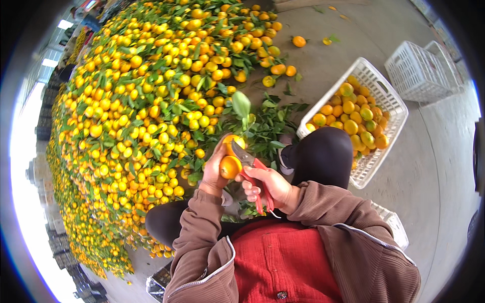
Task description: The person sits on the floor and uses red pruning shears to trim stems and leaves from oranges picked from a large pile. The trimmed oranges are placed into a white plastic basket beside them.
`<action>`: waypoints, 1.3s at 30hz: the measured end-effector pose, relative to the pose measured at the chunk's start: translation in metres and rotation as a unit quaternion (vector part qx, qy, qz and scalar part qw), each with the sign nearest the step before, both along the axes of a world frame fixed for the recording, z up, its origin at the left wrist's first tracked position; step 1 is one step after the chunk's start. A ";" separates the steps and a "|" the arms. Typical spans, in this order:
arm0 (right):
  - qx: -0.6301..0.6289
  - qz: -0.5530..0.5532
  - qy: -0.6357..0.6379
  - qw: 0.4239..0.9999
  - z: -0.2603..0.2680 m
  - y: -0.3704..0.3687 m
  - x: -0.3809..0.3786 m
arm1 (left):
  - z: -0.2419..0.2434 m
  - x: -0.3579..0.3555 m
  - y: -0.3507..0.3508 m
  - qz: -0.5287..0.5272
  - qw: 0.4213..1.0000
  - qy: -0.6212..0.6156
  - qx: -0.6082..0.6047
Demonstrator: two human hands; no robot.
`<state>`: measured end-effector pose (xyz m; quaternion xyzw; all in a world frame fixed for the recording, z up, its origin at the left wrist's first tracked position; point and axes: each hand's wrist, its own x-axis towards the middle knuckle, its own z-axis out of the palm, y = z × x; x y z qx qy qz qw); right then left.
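Observation:
Two oranges rest in my left hand (215,166), held up over the floor between my knees. The nearer orange (230,167) shows its round end. The farther orange (235,143) carries a stem with a green leaf (241,104), slightly blurred. My right hand (271,185) grips red-handled pruning shears (261,164). Their dark metal blades lie across the farther orange, close to the stem; whether they touch it I cannot tell. Below my hands and beyond them, cut leafy twigs (265,140) cover the floor.
A large heap of leafy oranges (144,113) spreads on the left. At my right knee stands a white plastic crate (394,102) holding many oranges. Farther right are white crates (416,75). Loose oranges (299,41) lie on the concrete floor (409,151). A person (85,17) is far back left.

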<state>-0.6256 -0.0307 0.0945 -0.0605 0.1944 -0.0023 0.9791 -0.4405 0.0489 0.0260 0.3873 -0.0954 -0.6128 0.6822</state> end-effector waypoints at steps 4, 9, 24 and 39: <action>-0.050 0.028 -0.099 0.993 0.006 -0.008 -0.010 | -0.016 0.008 -0.020 0.020 0.982 0.012 0.187; -0.003 0.105 -0.218 0.970 0.020 -0.006 -0.010 | -0.013 -0.020 -0.130 -0.047 0.989 -0.045 0.134; 0.075 0.004 -0.148 0.986 0.007 -0.013 0.000 | -0.142 0.178 0.038 0.168 0.894 -0.240 0.339; 0.012 0.025 0.129 0.991 -0.019 -0.007 0.051 | -0.260 0.137 0.094 -0.302 0.569 -0.589 0.488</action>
